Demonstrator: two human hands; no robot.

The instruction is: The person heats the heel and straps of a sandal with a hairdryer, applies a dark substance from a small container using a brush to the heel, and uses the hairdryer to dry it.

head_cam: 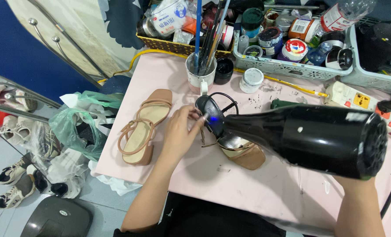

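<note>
The left hand [180, 134] pinches a sandal [243, 153] strap to steady it, because the right hand, hidden, aims the dryer [309, 134] there.

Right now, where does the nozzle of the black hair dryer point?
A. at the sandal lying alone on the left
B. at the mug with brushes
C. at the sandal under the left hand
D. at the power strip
C: the hair dryer is aimed at the sandal that the left hand steadies.

Bare forearms, black clothing below.
</note>
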